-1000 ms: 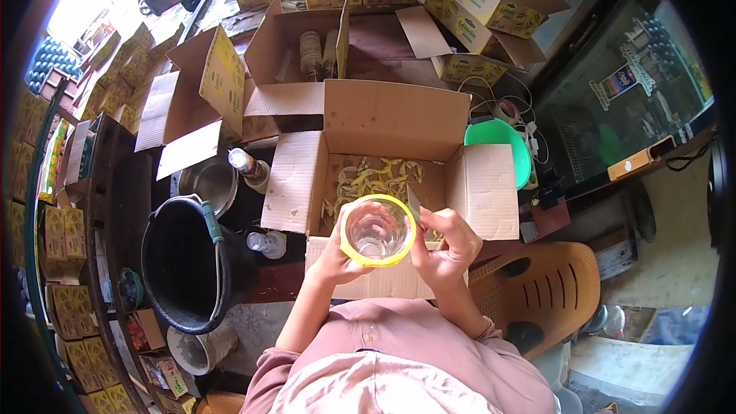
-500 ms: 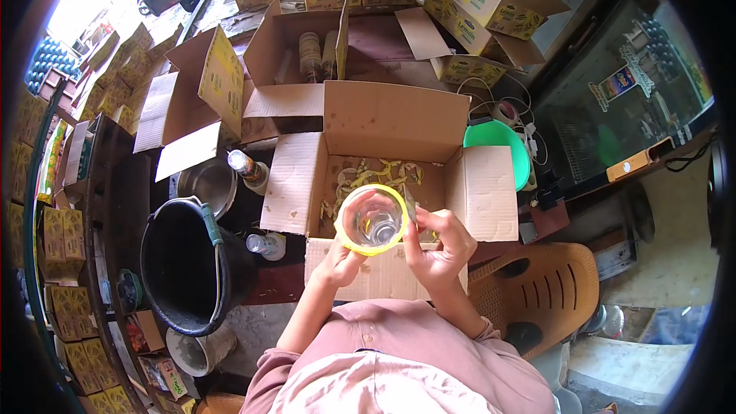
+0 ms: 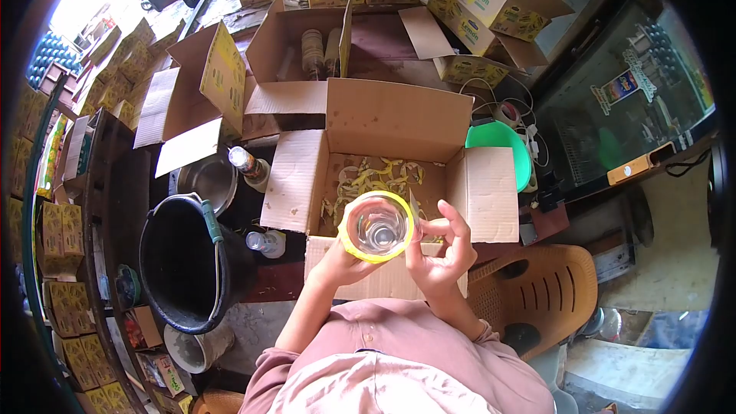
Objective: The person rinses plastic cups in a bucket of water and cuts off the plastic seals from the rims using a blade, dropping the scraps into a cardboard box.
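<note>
My left hand [image 3: 335, 267] is wrapped round the side of a clear cup [image 3: 381, 231] with a bright yellow rim. The cup's mouth faces up toward me and its inside looks bare. At the cup's right side is my right hand [image 3: 438, 254], thumb and fingers closed on a thin, flat, greyish blade-like piece [image 3: 415, 205] held against the rim. One or two of its other fingers are raised. Under both hands stands an open cardboard box [image 3: 399, 119], with curled yellow strips [image 3: 376, 176] scattered over its bottom.
To the left are a black bucket [image 3: 178, 261], a metal pot [image 3: 207, 184] and two bottles [image 3: 249, 166]. A green basin [image 3: 502, 146] and a brown plastic chair [image 3: 548, 284] stand to the right. Stacked cups [image 3: 312, 50] sit in another box behind.
The cup has shifted slightly right and down. My right hand's fingers have lifted and spread a little while staying beside the rim, and the thin piece now shows more edge-on.
</note>
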